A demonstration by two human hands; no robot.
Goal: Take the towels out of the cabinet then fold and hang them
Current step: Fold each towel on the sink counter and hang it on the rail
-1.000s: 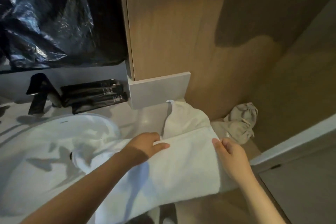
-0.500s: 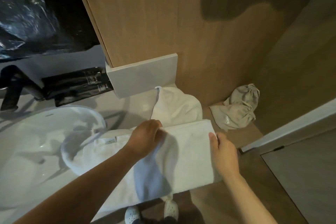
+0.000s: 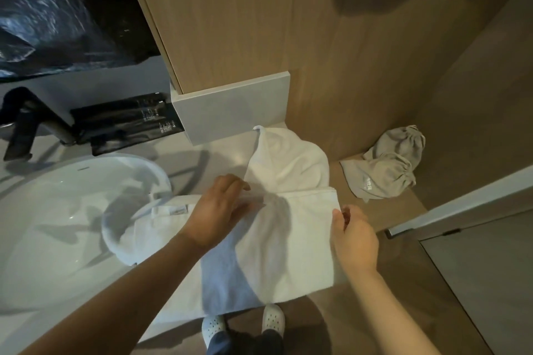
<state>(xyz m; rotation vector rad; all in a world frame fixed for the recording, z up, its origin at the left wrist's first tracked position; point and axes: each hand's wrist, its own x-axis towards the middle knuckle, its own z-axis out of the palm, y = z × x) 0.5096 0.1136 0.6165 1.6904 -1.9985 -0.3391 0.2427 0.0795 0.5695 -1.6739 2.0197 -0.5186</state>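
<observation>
The towel [image 3: 288, 242] is draped over the tabletop [image 3: 222, 153] edge, beside the sink [image 3: 57, 219]. Its right edge is pinched by the right grip [image 3: 354, 236]; the left grip [image 3: 219, 210] is laid on it, hold not discernible.

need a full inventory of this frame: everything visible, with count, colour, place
towel: 1, white, spread over the counter's front edge, left end on the basin's rim
second towel: 1, white, bunched on the counter behind the first
cloth bags: count unclear, grey, on the wooden ledge at right
basin: 1, white, left
faucet: 1, black, behind the basin
packets: several, black, on the counter beside the faucet
plastic sheet: 1, black, top left
wood panel: 1, brown, above the counter
counter: 1, grey
shoes: 2, white, on the floor below
left hand: 1, rests on the towel's top edge
right hand: 1, pinches the towel's right edge
</observation>
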